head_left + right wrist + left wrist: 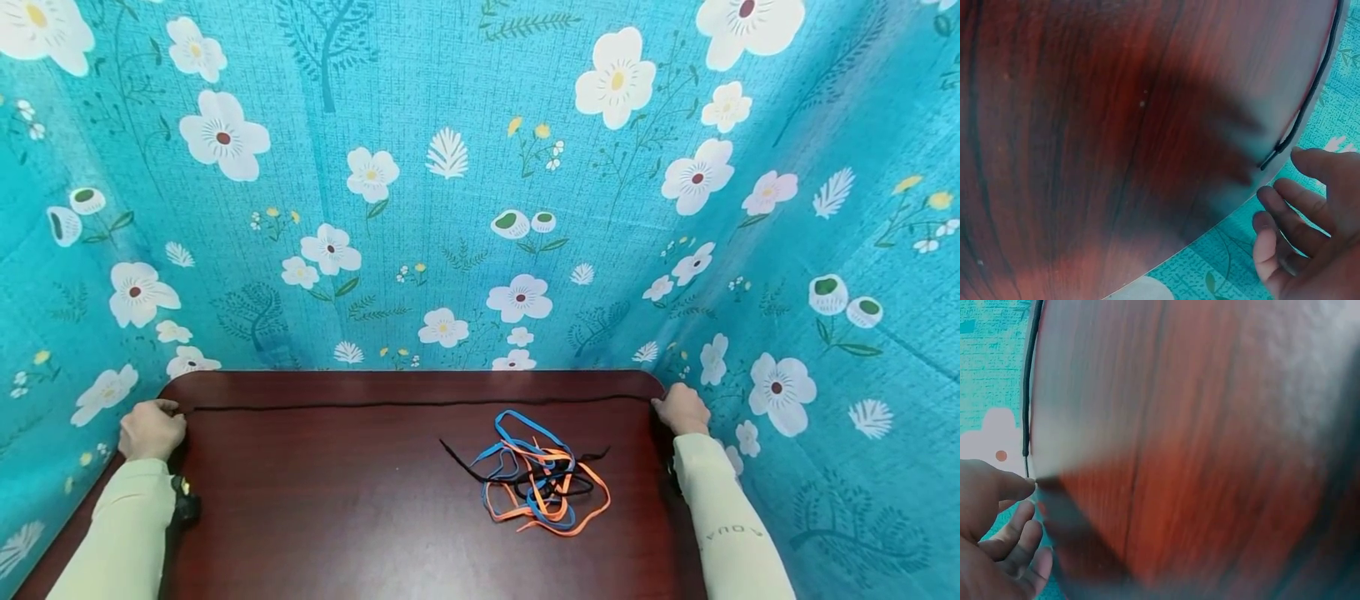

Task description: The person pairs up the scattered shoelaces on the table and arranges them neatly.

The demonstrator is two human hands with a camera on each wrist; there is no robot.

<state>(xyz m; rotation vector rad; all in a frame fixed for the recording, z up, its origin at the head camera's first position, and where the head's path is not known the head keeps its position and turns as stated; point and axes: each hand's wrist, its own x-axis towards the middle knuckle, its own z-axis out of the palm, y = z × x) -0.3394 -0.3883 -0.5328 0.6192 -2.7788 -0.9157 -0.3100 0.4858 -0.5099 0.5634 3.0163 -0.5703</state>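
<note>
A black shoelace [420, 404] stretches nearly straight along the far part of the brown table, with slight waves. At its left end, my left hand [152, 429] pinches the thin tip [1026, 465] at the fingertips, the other fingers loosely bent below. At the right end, my right hand [682, 410] is beside the lace with its fingers loosely bent and spread. The lace's right tip [1269, 160] lies on the table edge, just off the right thumb [1310, 164].
A tangled heap of orange, blue and black laces [551, 483] lies right of the middle on the dark brown table [322, 492]. Blue flowered cloth [450, 192] hangs behind the table and along both sides. The table's far corners are rounded.
</note>
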